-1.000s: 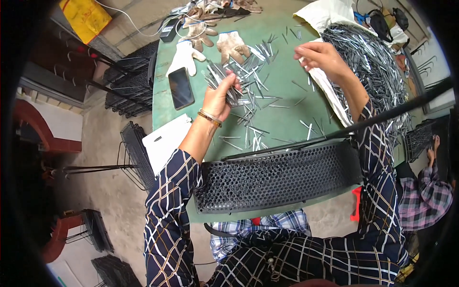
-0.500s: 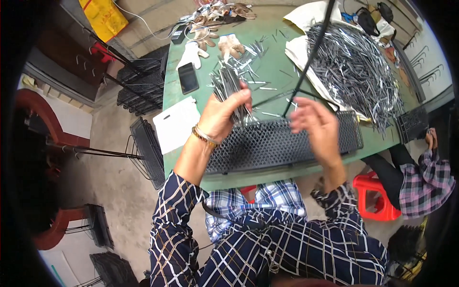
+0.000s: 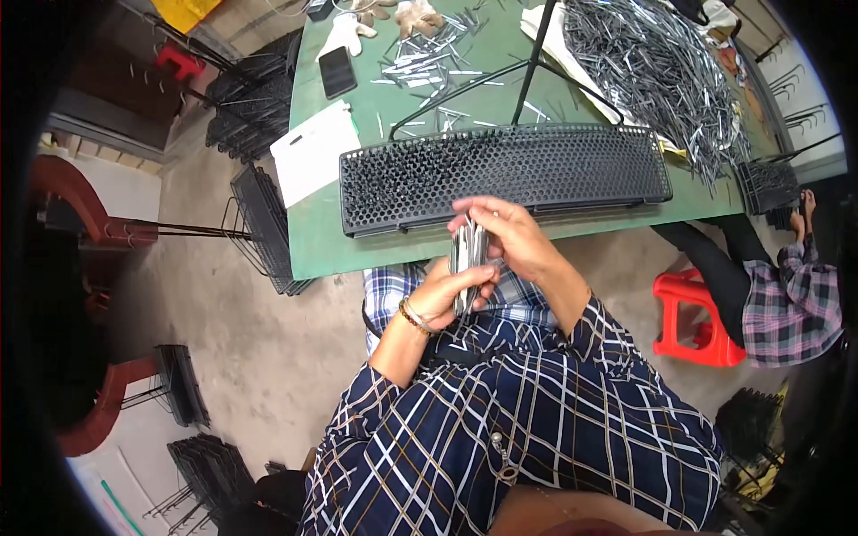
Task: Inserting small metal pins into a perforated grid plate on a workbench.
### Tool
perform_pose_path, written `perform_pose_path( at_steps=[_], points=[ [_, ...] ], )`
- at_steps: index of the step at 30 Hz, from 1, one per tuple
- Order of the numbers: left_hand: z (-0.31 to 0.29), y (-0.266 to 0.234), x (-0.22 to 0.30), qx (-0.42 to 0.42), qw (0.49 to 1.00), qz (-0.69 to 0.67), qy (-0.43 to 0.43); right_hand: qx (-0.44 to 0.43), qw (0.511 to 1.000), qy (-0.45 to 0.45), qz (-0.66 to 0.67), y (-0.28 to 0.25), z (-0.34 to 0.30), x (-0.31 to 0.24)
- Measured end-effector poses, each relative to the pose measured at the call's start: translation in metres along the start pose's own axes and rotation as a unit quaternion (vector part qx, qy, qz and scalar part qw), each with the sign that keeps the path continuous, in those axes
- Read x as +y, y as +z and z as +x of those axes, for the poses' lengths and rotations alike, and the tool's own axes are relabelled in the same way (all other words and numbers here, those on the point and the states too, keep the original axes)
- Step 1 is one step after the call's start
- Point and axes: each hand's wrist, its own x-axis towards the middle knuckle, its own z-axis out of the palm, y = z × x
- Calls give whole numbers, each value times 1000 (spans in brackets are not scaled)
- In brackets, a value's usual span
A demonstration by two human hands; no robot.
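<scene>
A bundle of thin dark and silvery metal strips (image 3: 468, 254) stands roughly upright in front of my body, close to the table's near edge. My left hand (image 3: 443, 291) wraps round its lower part, thumb across the front. Around the bundle's upper end, my right hand (image 3: 516, 236) has its fingers curled, thumb near the tips of the strips. Just beyond my hands lies a long black perforated rack (image 3: 527, 174) with a wire frame. Many of its holes at the left are filled with dark strip ends; those towards the right look more open.
Loose strips (image 3: 420, 70) lie scattered on the green table (image 3: 322, 241). A large heap of strips (image 3: 643, 76) rests on white sacking at right. A phone (image 3: 337, 72), paper (image 3: 313, 156) and gloves (image 3: 347, 34) are at left. Another person sits right, near a red stool (image 3: 697, 317).
My left hand has brought the bundle down from over the table towards my body. My right hand has come left onto its upper end. The rack is now in fuller view.
</scene>
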Motion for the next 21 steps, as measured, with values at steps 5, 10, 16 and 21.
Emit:
perform_pose_path(
  at_steps=[5, 10, 16, 21],
  points=[
    [-2, -27, -26, 13, 1000, -9, -10, 59, 997, 51, -15, 5, -3, 35],
    [-4, -41, -24, 15, 999, -41, 26, 53, 998, 10, 21, 2, 4, 32],
    [-9, -50, -19, -25, 998, -56, 28, 41, 999, -8, -3, 1, -1, 33],
    [-3, -47, -17, -34, 998, -35, 27, 97, 993, -48, -41, -3, 6, 33]
  ],
)
